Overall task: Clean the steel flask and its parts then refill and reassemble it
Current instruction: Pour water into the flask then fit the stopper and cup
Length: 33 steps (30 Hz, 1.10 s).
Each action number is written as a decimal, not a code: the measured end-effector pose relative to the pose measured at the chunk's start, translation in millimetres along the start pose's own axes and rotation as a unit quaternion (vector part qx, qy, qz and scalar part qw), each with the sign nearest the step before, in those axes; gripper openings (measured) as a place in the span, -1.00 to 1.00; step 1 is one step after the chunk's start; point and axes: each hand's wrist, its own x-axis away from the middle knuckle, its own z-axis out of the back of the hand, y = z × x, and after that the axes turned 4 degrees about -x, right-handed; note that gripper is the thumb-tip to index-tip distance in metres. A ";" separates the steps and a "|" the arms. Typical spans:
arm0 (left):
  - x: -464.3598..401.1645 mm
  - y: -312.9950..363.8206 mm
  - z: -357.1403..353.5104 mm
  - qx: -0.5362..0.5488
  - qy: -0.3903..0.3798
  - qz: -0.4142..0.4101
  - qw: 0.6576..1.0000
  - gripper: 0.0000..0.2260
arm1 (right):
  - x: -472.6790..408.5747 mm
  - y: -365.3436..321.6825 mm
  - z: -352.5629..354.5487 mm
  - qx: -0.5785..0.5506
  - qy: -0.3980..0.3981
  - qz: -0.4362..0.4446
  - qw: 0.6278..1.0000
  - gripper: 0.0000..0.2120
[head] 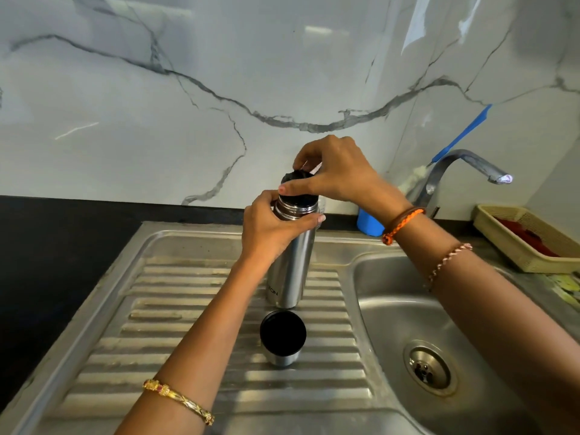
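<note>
Fingers of the right hand (335,171) hide most of the black round stopper (298,189) they pinch atop the upright cylindrical steel flask (290,271), whose neck the left hand (270,227) grips.

Kitchen, steel sink (386,277), tap (455,164), marble backsplash (157,89)

Your left hand (272,229) covers the near side of the flask (290,268) just below its neck, so you cannot see how far your fingers wrap behind it. Your right hand (334,171) hides most of the black stopper (298,191) on top of the flask; whether it sits screwed in or loose cannot be told. The lettering low on the flask is partly out of sight, only "TON" readable. Right of the flask, the sink bowl (408,309) and the basket (527,238) are cut by the picture's edge
</note>
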 end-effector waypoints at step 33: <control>-2.8 7.2 4.1 -0.013 -0.004 0.001 1.000 -0.51 | -0.2 4.7 -5.6 0.051 -0.004 0.022 0.998 -0.54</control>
